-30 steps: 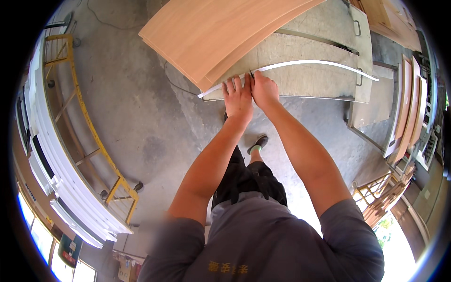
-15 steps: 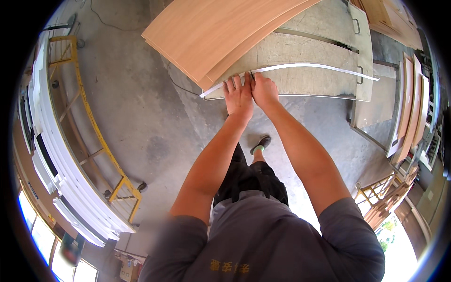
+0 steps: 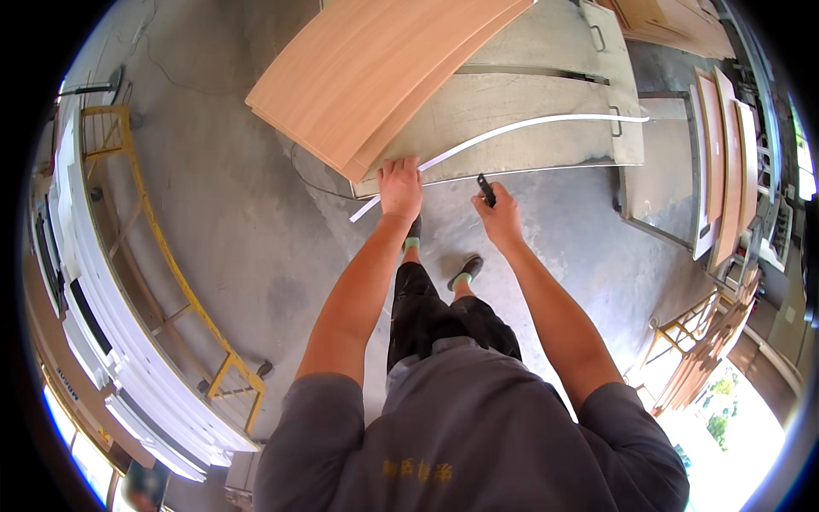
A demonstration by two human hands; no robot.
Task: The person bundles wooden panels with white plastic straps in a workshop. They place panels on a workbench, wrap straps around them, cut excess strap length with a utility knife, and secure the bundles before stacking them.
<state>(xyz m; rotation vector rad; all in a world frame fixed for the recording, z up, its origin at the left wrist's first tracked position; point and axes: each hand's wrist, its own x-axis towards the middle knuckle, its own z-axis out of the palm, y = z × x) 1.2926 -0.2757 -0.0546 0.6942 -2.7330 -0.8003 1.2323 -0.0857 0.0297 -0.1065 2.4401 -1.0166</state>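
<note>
2 bare hands work at 1 pale bench (image 3: 546, 141), which has 2 dark metal handles (image 3: 616, 121) in view along its right end. 1 white strip (image 3: 503, 130) curves across the bench; its far end reaches just past the bench's right edge, and its near end juts past the near left corner. The left hand (image 3: 400, 192) lies over that near part, arm stretched forward, palm down, its grip pinching the strip at the bench's edge. The right hand (image 3: 502, 215) is apart from the strip, raised in front of the bench with its elbow slightly bent, its grip closed around 1 black tool (image 3: 487, 191) pointing up and left. At least 2 wood-grain boards (image 3: 384, 77) lie stacked on the bench, beyond the left hand. At least 3 narrow panels (image 3: 730, 145) lean at right. 1 row of yellow characters marks the grey shirt (image 3: 461, 401); dark lettering shows on a brown carton (image 3: 90, 411) at lower left.
</note>
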